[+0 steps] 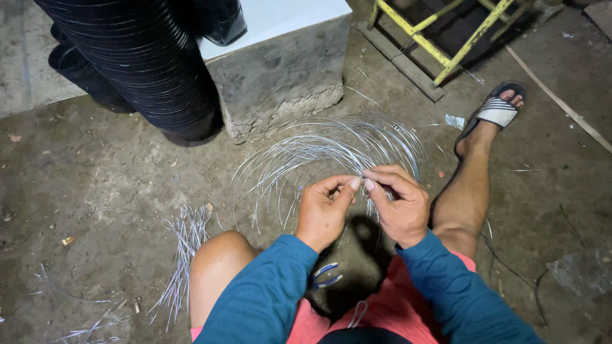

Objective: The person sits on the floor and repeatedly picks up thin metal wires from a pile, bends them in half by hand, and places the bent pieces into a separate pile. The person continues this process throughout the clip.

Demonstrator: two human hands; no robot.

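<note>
We sit low over a dirt floor (95, 178), knees apart, and our two hands meet in front of us. Our left hand (322, 210) is pinched shut, thumb and forefinger pressed together on a thin silver wire (360, 175) at the point where the two hands come together. Our right hand (398, 204) is likewise closed, its fingertips (368, 185) nipping the same wire just beside the left thumb, so the hands touch or nearly touch there. The wire looks to belong to a loose bundle of curved wires (319, 150) that fans out in arcs on the floor just beyond the hands, though we cannot tell which strand it is.

To our left, beside the bare left knee (220, 258), lies a heap of short straight wire pieces (182, 255), well apart from the hands. Behind the curved bundle stands a concrete block (280, 70) with a pale top, and a tall leaning stack of black pots (146, 64) rests against its left side. A yellow metal frame (446, 32) stands at the far right, and our right foot in a striped sandal (497, 108) stretches out near it. Both arms wear blue sleeves (268, 293) over pink shorts (389, 309).
</note>
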